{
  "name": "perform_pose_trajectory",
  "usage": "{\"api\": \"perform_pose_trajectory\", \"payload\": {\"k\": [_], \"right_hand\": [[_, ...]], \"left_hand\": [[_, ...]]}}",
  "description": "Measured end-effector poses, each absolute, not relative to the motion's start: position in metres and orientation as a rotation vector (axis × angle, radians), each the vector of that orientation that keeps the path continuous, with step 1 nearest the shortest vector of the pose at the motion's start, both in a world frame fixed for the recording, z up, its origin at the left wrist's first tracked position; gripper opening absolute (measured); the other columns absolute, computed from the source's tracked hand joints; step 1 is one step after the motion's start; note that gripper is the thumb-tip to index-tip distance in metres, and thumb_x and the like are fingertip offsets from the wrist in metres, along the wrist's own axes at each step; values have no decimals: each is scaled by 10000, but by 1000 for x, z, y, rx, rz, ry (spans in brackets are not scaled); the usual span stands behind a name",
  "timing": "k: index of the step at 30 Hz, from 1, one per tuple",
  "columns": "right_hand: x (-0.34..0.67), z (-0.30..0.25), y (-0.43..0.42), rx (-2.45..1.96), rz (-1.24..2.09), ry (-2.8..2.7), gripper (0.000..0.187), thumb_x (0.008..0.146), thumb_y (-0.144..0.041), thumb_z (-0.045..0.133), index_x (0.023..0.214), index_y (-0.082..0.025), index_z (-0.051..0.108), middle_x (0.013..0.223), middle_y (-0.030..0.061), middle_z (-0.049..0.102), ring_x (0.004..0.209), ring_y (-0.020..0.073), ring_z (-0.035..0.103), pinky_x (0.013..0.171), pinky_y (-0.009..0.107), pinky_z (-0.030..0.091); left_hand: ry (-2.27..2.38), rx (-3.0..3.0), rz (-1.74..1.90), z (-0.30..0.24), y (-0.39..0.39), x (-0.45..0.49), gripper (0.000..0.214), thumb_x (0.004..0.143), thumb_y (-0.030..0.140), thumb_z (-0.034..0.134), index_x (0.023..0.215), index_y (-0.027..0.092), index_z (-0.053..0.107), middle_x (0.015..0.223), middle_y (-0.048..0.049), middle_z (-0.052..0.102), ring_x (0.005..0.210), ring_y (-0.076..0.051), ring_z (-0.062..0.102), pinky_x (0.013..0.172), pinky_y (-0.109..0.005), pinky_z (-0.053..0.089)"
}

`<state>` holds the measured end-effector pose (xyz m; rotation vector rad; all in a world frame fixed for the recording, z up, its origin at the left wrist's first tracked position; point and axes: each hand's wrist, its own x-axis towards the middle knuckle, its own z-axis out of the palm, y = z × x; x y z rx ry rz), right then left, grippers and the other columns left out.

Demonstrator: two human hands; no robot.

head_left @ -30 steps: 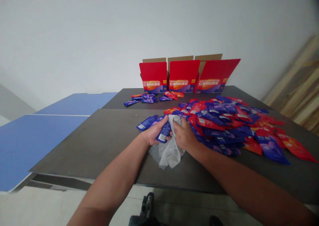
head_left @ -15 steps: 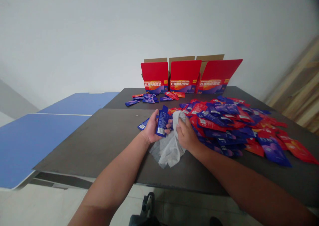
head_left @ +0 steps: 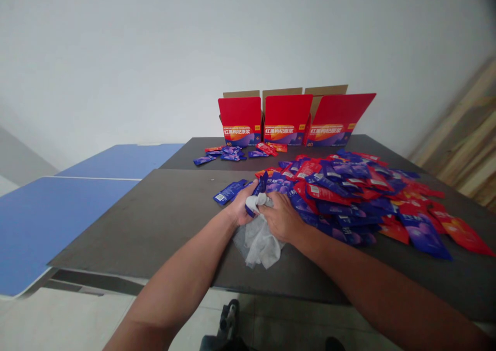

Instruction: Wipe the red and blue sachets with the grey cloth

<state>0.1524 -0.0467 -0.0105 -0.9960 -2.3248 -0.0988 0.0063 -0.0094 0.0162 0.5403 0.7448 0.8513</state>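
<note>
My left hand (head_left: 241,210) is closed round a blue sachet (head_left: 259,187), which sticks up between my two hands. My right hand (head_left: 282,218) grips a white cloth (head_left: 258,237) and presses a fold of it against the sachet. The rest of the cloth hangs down onto the dark table (head_left: 163,211). Just right of my hands lies a big heap of red and blue sachets (head_left: 349,191). Another blue sachet (head_left: 228,191) lies flat on the table just left of my left hand.
Three open red cartons (head_left: 287,116) stand in a row at the far edge of the table, with a few loose sachets (head_left: 228,155) before them. A blue table (head_left: 58,206) adjoins on the left. Wooden boards (head_left: 465,149) lean at the right.
The sachet, held upright and uncovered half a second ago, is now lower and partly wrapped by the cloth. Both hands have closed in together over it.
</note>
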Motion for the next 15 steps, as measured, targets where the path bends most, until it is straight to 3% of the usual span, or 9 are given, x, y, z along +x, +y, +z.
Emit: {"api": "perform_pose_trajectory", "payload": {"k": [5, 9, 15], "right_hand": [[153, -9, -44, -1146, -92, -2217, 366, 912, -195, 377, 1186, -146, 614, 964, 120, 486, 896, 252, 454, 807, 372, 388], [154, -14, -39, -1186, -24, -2132, 388, 914, -187, 349, 1224, -110, 568, 1012, 142, 478, 940, 268, 473, 839, 395, 413], [158, -22, -28, -1269, 10, -1979, 465, 939, -199, 308, 1385, -107, 400, 1144, 186, 476, 1059, 299, 480, 897, 451, 412]], "left_hand": [[782, 609, 768, 16, -13, 10, 339, 905, 400, 494, 674, 153, 519, 486, 8, 480, 349, -79, 408, 325, -160, 251], [762, 699, 745, 15, -15, 9, 272, 884, 389, 530, 741, 157, 527, 566, 0, 521, 371, -68, 425, 319, -140, 258], [737, 720, 571, 19, -13, 2, 351, 904, 463, 492, 753, 147, 520, 554, 15, 465, 367, -59, 400, 298, -135, 236]]}}
